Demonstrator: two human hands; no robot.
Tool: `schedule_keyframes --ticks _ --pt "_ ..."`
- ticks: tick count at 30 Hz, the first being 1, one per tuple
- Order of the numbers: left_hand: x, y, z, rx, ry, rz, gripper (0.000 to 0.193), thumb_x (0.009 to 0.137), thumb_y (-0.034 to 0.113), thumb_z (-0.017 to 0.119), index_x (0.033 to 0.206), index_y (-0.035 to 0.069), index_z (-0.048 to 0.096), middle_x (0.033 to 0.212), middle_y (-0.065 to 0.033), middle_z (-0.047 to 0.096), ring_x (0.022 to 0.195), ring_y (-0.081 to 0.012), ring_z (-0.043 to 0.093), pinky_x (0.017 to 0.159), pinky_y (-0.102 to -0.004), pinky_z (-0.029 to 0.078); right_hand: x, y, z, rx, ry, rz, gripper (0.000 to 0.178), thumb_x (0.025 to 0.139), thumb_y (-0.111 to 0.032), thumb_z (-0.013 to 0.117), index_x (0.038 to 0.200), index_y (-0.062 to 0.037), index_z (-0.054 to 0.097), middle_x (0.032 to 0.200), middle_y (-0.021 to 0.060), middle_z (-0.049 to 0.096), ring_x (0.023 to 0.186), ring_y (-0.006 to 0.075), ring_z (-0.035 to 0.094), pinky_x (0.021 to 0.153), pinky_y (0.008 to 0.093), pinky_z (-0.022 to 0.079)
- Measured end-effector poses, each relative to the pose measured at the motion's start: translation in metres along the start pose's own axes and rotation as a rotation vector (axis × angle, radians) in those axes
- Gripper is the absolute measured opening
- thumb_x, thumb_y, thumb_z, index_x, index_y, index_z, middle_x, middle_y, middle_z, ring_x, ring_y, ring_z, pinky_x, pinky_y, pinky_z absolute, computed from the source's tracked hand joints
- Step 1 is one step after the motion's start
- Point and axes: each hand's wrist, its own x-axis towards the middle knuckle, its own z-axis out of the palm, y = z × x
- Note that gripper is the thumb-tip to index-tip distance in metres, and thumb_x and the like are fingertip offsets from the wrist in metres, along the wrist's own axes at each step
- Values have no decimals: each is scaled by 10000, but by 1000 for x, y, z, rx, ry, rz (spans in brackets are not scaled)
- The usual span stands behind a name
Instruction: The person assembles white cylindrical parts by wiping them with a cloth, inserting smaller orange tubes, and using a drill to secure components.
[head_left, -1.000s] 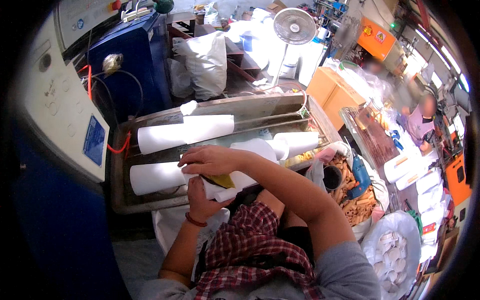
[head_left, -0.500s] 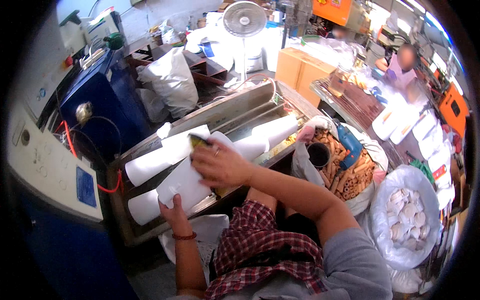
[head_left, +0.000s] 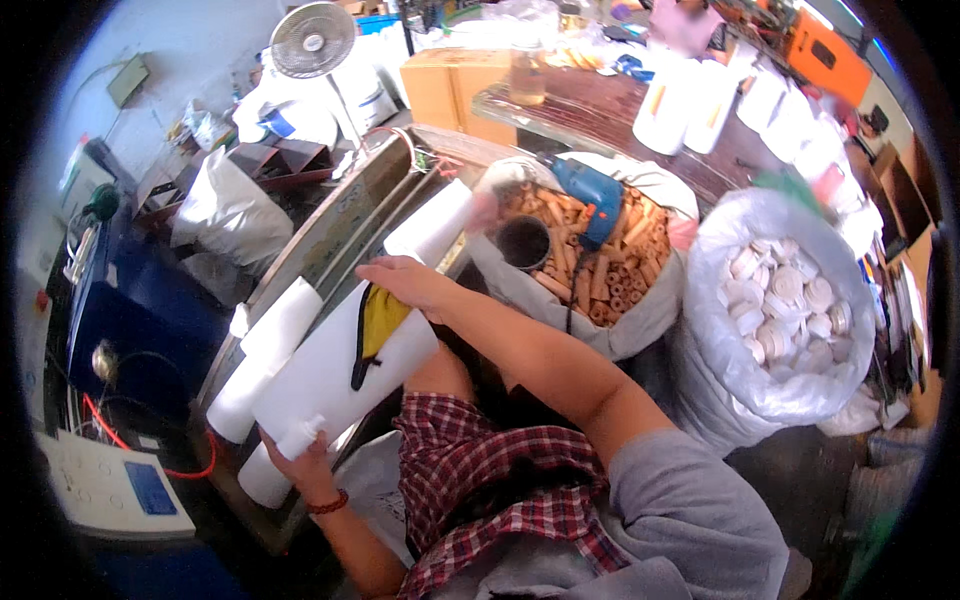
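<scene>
A large white cylinder (head_left: 290,400) lies tilted in front of me, over the near edge of a long trough. My left hand (head_left: 303,468) is closed round its lower left end, beside a small white knob-like part. My right hand (head_left: 408,284) rests near its upper right end, fingers closed on a yellow and black cloth (head_left: 383,322) that hangs over the cylinder's surface. Another white cylinder (head_left: 243,385) lies in the trough to the left. Farther up, beyond my right hand, is a third white cylinder (head_left: 432,222).
The trough (head_left: 330,215) runs slantwise under the work. To its right stand a sack of brown tubes (head_left: 628,275) with a blue drill (head_left: 590,190) on top, and a plastic-lined bag of white caps (head_left: 785,300). A wooden table (head_left: 600,120) holds more white cylinders.
The whole view has swung to the right. My right hand has slid toward the cylinder's far end, and more of the cloth shows. My left hand keeps its hold.
</scene>
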Motion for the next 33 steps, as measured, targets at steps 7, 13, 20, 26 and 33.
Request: schedule_keyframes --ticks 7,13,20,26,33 --pt "-6 36 50 -211 195 -264 528 847 204 630 1261 -34 405 1194 -162 507 1061 -254 524 898 -382 440 -74 35 -23 -689 226 -705 584 895 -309 540 1350 -27 306 937 248 585 882 380 583 768 412 469" --pt "2 18 60 -391 -113 -517 572 908 387 524 1257 -54 416 1192 -157 513 1053 -254 527 905 -375 431 -129 8 -112 -1332 85 -956 408 846 -201 546 1212 -29 490 1004 155 599 885 305 588 776 390 480" --pt "-32 -12 40 -381 -255 -759 476 896 271 560 1235 -39 437 1146 -135 535 1020 -223 537 871 -337 436 -178 -20 -242 -1858 711 -89 354 849 -318 560 1068 -40 573 961 157 612 926 283 595 780 389 471" --pt "-37 -16 57 -4 -280 -694 514 843 233 652 1232 -21 432 1103 -117 549 973 -201 541 841 -320 443 -153 32 -260 -1506 692 380 484 801 -508 565 847 -29 624 782 180 643 775 341 629 662 416 491" --pt "-32 -10 58 340 -339 -124 575 805 195 672 1263 9 379 1199 -142 499 1051 -233 515 912 -344 409 -157 56 -268 -1131 770 -22 372 749 -281 701 1025 -41 631 667 100 586 636 162 579 582 294 445"
